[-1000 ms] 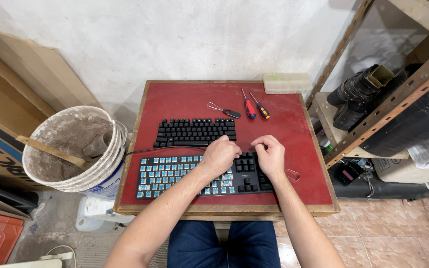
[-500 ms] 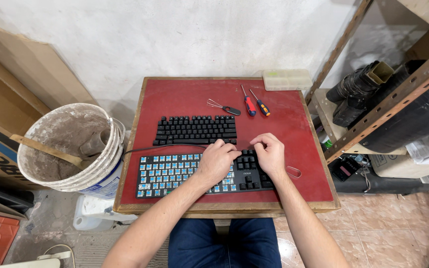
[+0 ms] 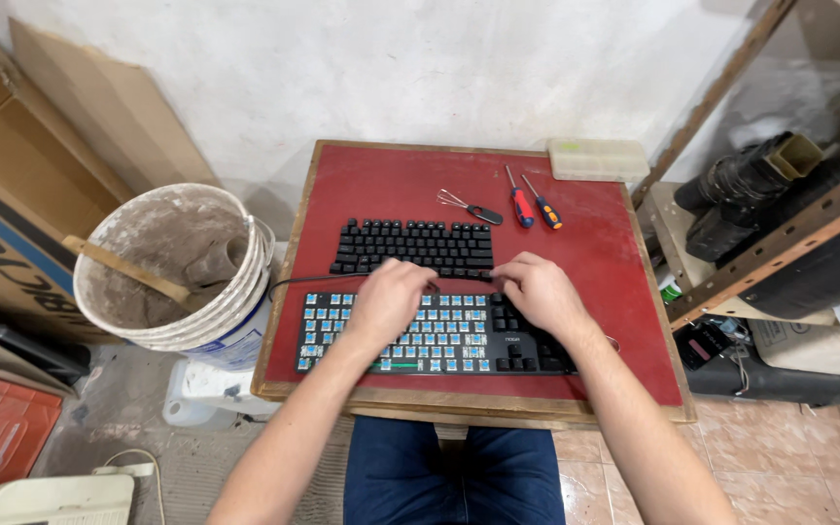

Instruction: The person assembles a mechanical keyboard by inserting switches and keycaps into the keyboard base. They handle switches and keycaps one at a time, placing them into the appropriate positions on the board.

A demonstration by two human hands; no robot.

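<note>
Resting both hands (image 3: 464, 297) palms-down on stripped kbd (image 3: 435, 335).

A black keyboard (image 3: 439, 335) with most keycaps stripped, baring rows of light-blue switches while black caps are remaining only at its right end, is lying flat along the near edge of the red table, and a second, fully capped black keyboard (image 3: 413, 246) is sitting just behind it.

Single head view, steep downward look, table (image 3: 624, 292) near, wall beyond.
</note>
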